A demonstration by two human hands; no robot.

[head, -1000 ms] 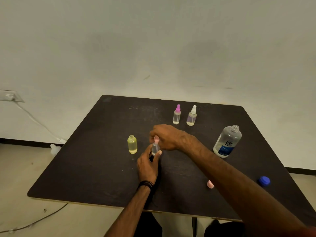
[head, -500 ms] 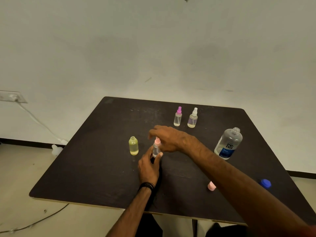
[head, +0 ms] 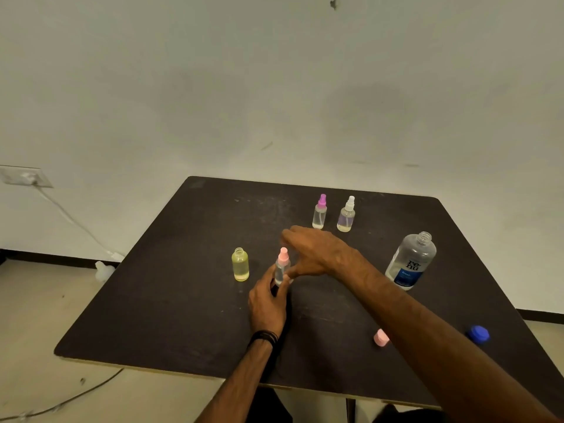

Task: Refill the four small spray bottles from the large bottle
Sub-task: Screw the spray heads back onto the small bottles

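A small clear spray bottle with a light pink nozzle (head: 281, 264) stands near the table's middle. My left hand (head: 268, 303) grips its lower body from the near side. My right hand (head: 314, 251) hovers just right of the nozzle, fingers spread and off it. An uncapped small yellow bottle (head: 240, 264) stands to the left. Two capped small bottles stand further back, one with a magenta nozzle (head: 319, 212), one with a white nozzle (head: 346, 215). The large clear bottle (head: 411, 261) with a blue label stands uncapped at the right.
A pink cap (head: 381, 337) lies near the front edge by my right forearm, and a blue cap (head: 478, 334) lies at the right edge. The black table (head: 171, 300) stands against a white wall. A white cable (head: 70, 219) and a plug run down at the left.
My right hand has let go of the pink nozzle and opened, lifting slightly to the right. My left hand keeps hold of the bottle.
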